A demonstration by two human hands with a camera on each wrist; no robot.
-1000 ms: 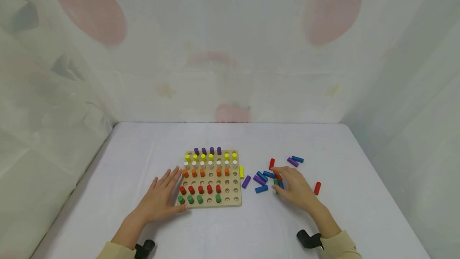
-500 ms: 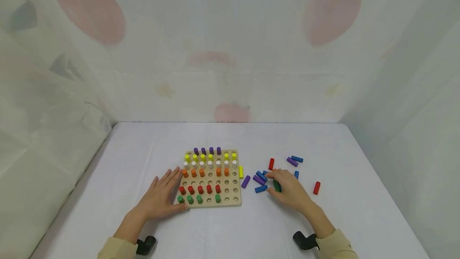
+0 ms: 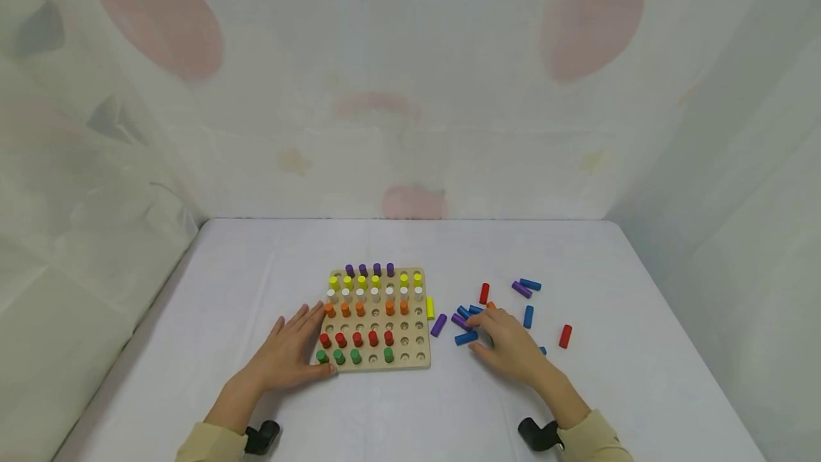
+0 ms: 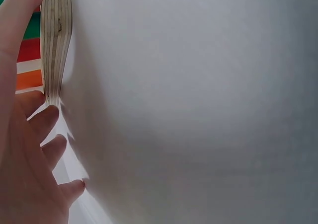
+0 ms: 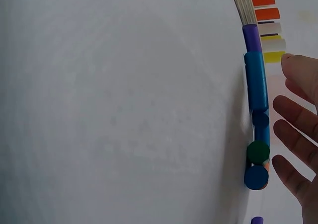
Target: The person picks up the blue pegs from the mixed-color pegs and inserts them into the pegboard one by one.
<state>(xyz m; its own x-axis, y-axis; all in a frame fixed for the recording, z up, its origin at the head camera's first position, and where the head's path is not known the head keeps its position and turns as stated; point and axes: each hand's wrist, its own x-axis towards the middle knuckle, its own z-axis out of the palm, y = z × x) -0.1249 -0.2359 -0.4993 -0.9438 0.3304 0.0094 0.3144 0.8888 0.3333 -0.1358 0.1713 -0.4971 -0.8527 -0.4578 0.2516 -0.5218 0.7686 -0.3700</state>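
Note:
Against the left edge of a wooden peg board (image 3: 398, 368) rests my left hand (image 3: 285, 351), its fingers spread along the side and the thumb at the near corner. In the left wrist view the fingertips meet the board's layered edge (image 4: 57, 35). Just right of the board, my right hand (image 3: 509, 348) hovers low over loose pegs, thumb and forefinger apart beside a blue peg (image 3: 466, 338) and a purple peg (image 3: 460, 321). The right wrist view shows a green peg (image 5: 258, 152) by its fingers, which hold nothing; the hand hides that peg from the head view.
Rows of purple, yellow, white, orange, red and green pegs stand in the board, among bare holes. A yellow peg (image 3: 430, 308) lies along its right side. Farther right lie a red peg (image 3: 565, 336), another red peg (image 3: 484, 294) and a blue peg (image 3: 528, 316).
My right hand has moved left across the loose pegs, and blue pegs to its right have come into sight. My left hand has stayed at the board's edge.

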